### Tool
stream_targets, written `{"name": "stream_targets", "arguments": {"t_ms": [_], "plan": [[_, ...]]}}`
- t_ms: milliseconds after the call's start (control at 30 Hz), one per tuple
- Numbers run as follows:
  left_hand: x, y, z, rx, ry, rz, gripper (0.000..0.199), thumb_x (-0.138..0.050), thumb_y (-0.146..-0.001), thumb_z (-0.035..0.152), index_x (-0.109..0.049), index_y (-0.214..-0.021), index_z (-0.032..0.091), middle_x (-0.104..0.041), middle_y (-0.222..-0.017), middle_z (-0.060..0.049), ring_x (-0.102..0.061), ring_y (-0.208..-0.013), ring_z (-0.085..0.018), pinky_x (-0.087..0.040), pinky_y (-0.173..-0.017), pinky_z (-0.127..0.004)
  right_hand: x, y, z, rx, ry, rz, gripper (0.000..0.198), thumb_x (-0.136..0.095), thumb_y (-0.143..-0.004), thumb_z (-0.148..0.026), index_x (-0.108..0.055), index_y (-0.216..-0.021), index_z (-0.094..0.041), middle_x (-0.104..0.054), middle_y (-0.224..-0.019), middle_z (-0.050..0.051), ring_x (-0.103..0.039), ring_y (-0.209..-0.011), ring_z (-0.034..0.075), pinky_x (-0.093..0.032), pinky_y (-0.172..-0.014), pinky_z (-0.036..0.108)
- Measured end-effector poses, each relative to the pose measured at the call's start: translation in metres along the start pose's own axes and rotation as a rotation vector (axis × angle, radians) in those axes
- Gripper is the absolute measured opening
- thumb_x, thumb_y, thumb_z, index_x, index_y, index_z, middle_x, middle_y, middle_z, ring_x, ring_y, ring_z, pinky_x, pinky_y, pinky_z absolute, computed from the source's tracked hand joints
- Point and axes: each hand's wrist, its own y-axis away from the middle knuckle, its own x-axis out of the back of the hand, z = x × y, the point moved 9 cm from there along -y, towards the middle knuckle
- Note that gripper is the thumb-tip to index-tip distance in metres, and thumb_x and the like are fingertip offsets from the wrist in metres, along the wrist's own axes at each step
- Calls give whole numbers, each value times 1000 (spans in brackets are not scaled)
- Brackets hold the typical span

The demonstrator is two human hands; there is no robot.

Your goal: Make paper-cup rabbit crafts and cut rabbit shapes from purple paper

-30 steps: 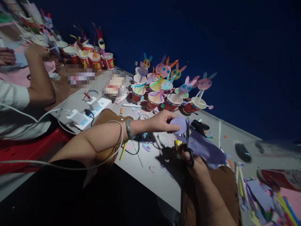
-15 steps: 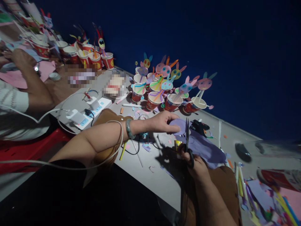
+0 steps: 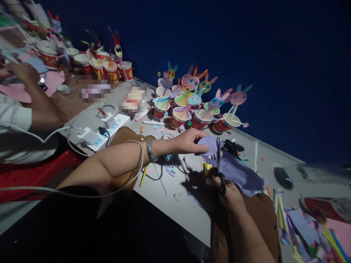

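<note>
Between the thumb and fingers of my left hand (image 3: 190, 141) is a rounded piece of purple paper (image 3: 207, 146). My right hand (image 3: 229, 191) grips black-handled scissors (image 3: 218, 160), their blades pointing up along the paper's right edge. Whether the blades touch the paper, I cannot tell. A larger purple sheet (image 3: 241, 175) lies on the table below and right of the scissors. Just behind the paper sits a black glue gun (image 3: 233, 146), partly hidden.
Paper cups (image 3: 181, 117) holding rabbit-faced paper figures stand behind my hands. A white power strip (image 3: 109, 131) with plugs lies to the left, its cable crossing my left forearm. A co-worker's arm (image 3: 41, 102) is at far left. Straws and paper scraps (image 3: 304, 226) lie at lower right.
My hands, the purple paper and the scissors stay almost in place. The paper has shifted very slightly against the blades. At far left the co-worker's hand has moved a little.
</note>
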Motion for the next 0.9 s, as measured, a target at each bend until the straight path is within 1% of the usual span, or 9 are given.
{"name": "stream_targets", "arguments": {"t_ms": [133, 267, 433, 567, 633, 767, 833, 900], "plan": [[2, 0, 1, -3, -7, 21, 15, -63, -72, 25, -57, -66, 12, -57, -53, 3, -51, -49, -6, -36, -49, -19, -2, 1, -4, 4, -29, -5, 45, -69, -58, -66, -60, -62, -22, -62, -62, 3, -56, -63, 20, -49, -60, 30], [5, 0, 1, 8, -12, 46, 16, -62, -72, 25, -56, -65, 12, -56, -52, 3, -50, -48, -6, -35, -48, -19, -3, 1, -3, 8, -22, -17, 47, -67, -60, -68, -56, -58, -22, -56, -55, 1, -51, -56, 17, -45, -54, 29], [4, -1, 3, -18, -15, 44, 17, -61, -73, 26, -56, -64, 13, -56, -52, 3, -50, -48, -6, -35, -48, -19, 3, -1, 15, -61, -19, 8, 48, -69, -57, -66, -56, -55, -20, -51, -50, 0, -45, -51, 14, -39, -48, 27], [2, 0, 1, -17, -38, 23, 18, -60, -74, 26, -54, -64, 13, -55, -53, 3, -51, -49, -6, -35, -50, -19, 3, -3, 26, -76, -33, -25, 46, -71, -58, -63, -61, -55, -18, -54, -51, 2, -47, -51, 15, -39, -48, 27], [0, 1, 0, -13, -39, 11, 18, -61, -74, 27, -54, -64, 13, -56, -53, 3, -51, -50, -6, -35, -50, -19, 2, -4, 23, -52, -52, -34, 46, -73, -57, -62, -63, -57, -17, -57, -54, 3, -50, -54, 16, -41, -49, 28], [-1, 1, -2, -4, -38, -6, 19, -62, -74, 28, -55, -65, 13, -55, -54, 2, -51, -51, -7, -34, -49, -19, 1, -3, 12, -14, -92, -12, 48, -74, -55, -63, -68, -64, -16, -63, -63, 6, -56, -61, 19, -46, -56, 29], [-2, 1, -3, -2, -40, -11, 19, -62, -74, 28, -55, -65, 13, -55, -55, 2, -52, -51, -7, -35, -49, -19, 0, -2, 8, -8, -98, -8, 49, -74, -54, -64, -66, -62, -16, -61, -60, 5, -55, -60, 19, -45, -53, 29], [-1, 0, -3, -6, -38, -14, 18, -62, -74, 28, -55, -66, 13, -56, -55, 2, -52, -51, -7, -35, -50, -19, -1, -2, 6, -13, -92, -9, 50, -74, -53, -66, -61, -55, -17, -56, -55, 4, -51, -55, 17, -42, -49, 28]]}}
